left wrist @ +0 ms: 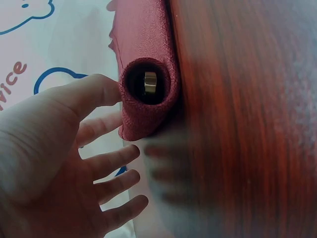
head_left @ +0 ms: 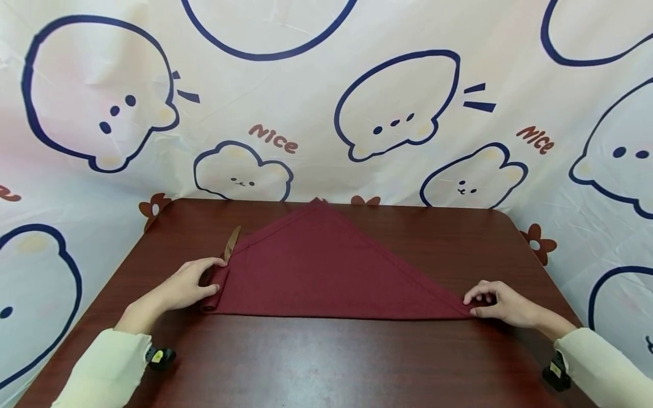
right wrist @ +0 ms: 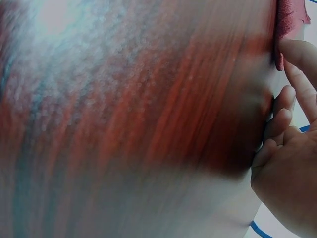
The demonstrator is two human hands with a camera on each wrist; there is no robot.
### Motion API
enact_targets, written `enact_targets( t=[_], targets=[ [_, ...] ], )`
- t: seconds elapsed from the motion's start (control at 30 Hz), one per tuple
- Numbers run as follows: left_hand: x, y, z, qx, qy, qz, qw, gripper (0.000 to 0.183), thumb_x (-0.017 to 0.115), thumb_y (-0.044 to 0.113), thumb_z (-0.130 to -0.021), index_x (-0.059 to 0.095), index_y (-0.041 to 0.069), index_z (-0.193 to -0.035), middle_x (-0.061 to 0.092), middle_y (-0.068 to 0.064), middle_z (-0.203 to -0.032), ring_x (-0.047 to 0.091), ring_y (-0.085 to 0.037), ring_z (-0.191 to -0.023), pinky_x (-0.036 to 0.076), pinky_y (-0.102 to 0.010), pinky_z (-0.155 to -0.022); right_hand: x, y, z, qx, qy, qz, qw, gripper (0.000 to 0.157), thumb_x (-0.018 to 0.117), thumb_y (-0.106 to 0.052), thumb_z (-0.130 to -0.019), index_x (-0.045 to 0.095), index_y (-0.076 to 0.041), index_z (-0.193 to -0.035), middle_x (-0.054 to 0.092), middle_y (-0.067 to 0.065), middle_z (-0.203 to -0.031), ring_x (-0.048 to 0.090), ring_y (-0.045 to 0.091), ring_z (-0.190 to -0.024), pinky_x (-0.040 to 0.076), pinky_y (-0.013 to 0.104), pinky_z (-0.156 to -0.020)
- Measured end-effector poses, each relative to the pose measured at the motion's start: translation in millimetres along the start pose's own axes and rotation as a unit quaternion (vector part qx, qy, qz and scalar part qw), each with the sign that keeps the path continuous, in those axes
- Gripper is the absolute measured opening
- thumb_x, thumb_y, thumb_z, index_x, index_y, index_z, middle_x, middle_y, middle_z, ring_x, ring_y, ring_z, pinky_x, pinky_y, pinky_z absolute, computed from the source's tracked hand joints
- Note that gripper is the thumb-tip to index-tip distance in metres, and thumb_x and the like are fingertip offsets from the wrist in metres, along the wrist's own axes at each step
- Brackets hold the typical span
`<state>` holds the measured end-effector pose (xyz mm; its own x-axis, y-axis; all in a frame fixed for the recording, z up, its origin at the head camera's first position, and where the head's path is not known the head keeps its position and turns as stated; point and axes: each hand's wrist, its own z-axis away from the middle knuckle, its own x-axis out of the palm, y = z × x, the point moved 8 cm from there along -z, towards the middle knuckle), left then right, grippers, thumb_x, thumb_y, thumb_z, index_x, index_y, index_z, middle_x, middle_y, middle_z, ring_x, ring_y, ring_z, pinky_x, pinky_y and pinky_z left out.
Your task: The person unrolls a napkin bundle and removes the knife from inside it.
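A dark red cloth napkin, folded to a triangle, lies on the table with its peak at the far edge. Its left corner is wound into a roll, and the gold blade of a knife sticks out of the far end. In the left wrist view, the roll's open end shows a gold handle end inside. My left hand rests thumb and forefinger on the roll, its other fingers spread. At the right corner, my right hand pinches the cloth between thumb and forefinger, other fingers bent.
The brown wooden table carries the napkin and reflects light at the front. A patterned cloth backdrop hangs behind it and along both sides.
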<state>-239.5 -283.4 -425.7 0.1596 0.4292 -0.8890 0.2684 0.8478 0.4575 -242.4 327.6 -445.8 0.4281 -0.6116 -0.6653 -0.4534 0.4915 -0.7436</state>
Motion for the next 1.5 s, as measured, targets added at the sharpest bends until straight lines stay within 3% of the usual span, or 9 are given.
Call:
enact_targets(
  t=[0.43, 0.73, 0.93, 1.13, 1.5],
  targets=[
    [-1.3, 7.9, 1.8, -0.008, 0.012, -0.014, 0.9998, 0.047, 0.073, 0.022, -0.091, 0.06, 0.004, -0.133, 0.055, -0.029, -0.14, 0.041, -0.052, -0.133, 0.035, -0.072, -0.106, 0.5, -1.1, 1.8, -0.004, -0.001, 0.01, 1.0, 0.016, 0.073, -0.001, -0.088, 0.072, -0.011, -0.1, 0.06, 0.001, -0.084, 0.044, 0.014, -0.072, 0.034, 0.029, -0.06],
    [6.7, 21.1, -0.4, -0.016, 0.011, -0.075, 0.997, 0.05, 0.078, 0.029, -0.087, 0.065, 0.012, -0.132, 0.047, -0.032, -0.145, 0.038, -0.054, -0.135, 0.038, -0.074, -0.102, -1.5, -1.4, -4.9, -0.008, 0.003, 0.02, 1.0, 0.016, 0.074, -0.002, -0.088, 0.072, -0.013, -0.099, 0.061, 0.001, -0.083, 0.045, 0.017, -0.072, 0.035, 0.03, -0.061],
    [10.7, 19.5, -1.2, -0.015, 0.011, -0.108, 0.994, 0.051, 0.081, 0.028, -0.084, 0.067, 0.011, -0.13, 0.048, -0.03, -0.144, 0.041, -0.053, -0.132, 0.042, -0.071, -0.097, -0.5, -1.3, -1.2, 0.0, 0.001, 0.014, 1.0, 0.015, 0.074, -0.002, -0.088, 0.073, -0.011, -0.1, 0.055, 0.005, -0.082, 0.044, 0.017, -0.073, 0.035, 0.029, -0.06],
    [7.7, 15.3, 0.8, -0.02, 0.017, -0.12, 0.9924, 0.05, 0.082, 0.026, -0.083, 0.068, 0.01, -0.128, 0.05, -0.028, -0.142, 0.042, -0.052, -0.13, 0.043, -0.07, -0.095, -0.7, -0.4, 1.0, 0.006, 0.002, 0.014, 1.0, 0.015, 0.074, -0.002, -0.088, 0.073, -0.012, -0.099, 0.056, 0.0, -0.082, 0.044, 0.013, -0.073, 0.034, 0.029, -0.06],
    [-1.3, 0.9, 5.8, -0.042, 0.02, -0.1, 0.9939, 0.046, 0.078, 0.022, -0.084, 0.066, 0.006, -0.126, 0.051, -0.033, -0.14, 0.04, -0.054, -0.131, 0.039, -0.074, -0.096, -0.4, -1.9, 0.2, -0.002, 0.003, 0.017, 1.0, 0.016, 0.074, -0.001, -0.087, 0.072, -0.012, -0.099, 0.061, -0.001, -0.083, 0.044, 0.012, -0.071, 0.034, 0.03, -0.06]
  ],
)
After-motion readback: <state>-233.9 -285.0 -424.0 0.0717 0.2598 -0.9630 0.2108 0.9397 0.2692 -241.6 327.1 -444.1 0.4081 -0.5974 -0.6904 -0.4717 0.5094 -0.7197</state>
